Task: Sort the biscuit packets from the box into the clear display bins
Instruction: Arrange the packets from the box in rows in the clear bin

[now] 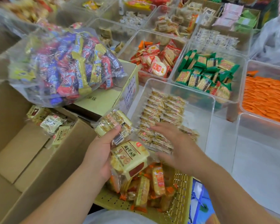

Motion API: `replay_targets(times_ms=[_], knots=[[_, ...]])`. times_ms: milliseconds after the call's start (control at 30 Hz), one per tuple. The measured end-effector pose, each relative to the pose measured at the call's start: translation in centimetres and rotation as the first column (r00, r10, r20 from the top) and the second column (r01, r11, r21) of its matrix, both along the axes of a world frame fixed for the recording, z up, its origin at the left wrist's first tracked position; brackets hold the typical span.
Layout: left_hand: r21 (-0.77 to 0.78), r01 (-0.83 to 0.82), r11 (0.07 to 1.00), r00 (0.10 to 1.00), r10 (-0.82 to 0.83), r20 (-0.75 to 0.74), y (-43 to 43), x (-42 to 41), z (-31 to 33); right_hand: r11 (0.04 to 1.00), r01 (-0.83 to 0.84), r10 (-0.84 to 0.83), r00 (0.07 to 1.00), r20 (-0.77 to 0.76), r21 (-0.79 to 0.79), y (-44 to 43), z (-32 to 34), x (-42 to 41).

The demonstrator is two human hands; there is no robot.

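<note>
My left hand [102, 152] grips a small stack of pale yellow biscuit packets [128, 157], thumb pressed on the topmost one. My right hand [174, 143] reaches, blurred, with straight fingers over the near rim of a clear display bin [210, 101]. Two neat rows of the same yellow packets [162, 113] stand inside that bin. More of these packets [50, 122] lie in the open cardboard box [44, 159] at the left.
A clear bag of mixed wrapped snacks [63, 65] rests on a yellow carton [103, 101]. Bins of red [153, 62], green [207, 73] and orange [265, 97] packets stand behind. A yellow perforated basket [181, 206] with orange-wrapped biscuits sits below my hands.
</note>
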State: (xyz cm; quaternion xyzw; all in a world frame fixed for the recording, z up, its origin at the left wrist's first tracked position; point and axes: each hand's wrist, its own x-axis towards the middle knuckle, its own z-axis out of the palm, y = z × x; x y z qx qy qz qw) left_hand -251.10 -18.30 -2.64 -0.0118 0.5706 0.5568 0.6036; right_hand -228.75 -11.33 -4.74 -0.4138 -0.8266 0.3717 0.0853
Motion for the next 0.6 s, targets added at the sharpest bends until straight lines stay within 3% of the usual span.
replay_targets(times_ms=[100, 233, 400, 500, 600], knots=[[-0.011, 0.079, 0.997, 0.996, -0.079, 0.042, 0.2, 0.9, 0.3, 0.997, -0.081, 0.081, 0.981, -0.174, 0.010, -2.6, 0.2, 0.1], [-0.033, 0.187, 0.982, 0.980, -0.184, 0.080, 0.2, 2.0, -0.4, 0.995, -0.044, 0.068, 0.951, -0.301, 0.085, -4.1, -0.1, 0.0], [0.032, 0.112, 0.993, 0.993, -0.110, -0.051, 0.7, 1.7, -2.1, 0.991, 0.131, -0.131, 0.887, -0.442, -0.031, -3.7, -0.5, 1.8], [0.036, 0.133, 0.991, 0.970, -0.122, -0.209, 1.1, 1.6, -3.1, 0.947, 0.309, -0.313, 0.833, -0.456, -0.085, -2.1, -0.2, 3.8], [0.037, 0.206, 0.978, 0.943, -0.189, -0.275, 1.5, 1.6, -4.0, 0.891, 0.440, -0.384, 0.863, -0.328, 0.115, 1.4, -0.1, 6.3]])
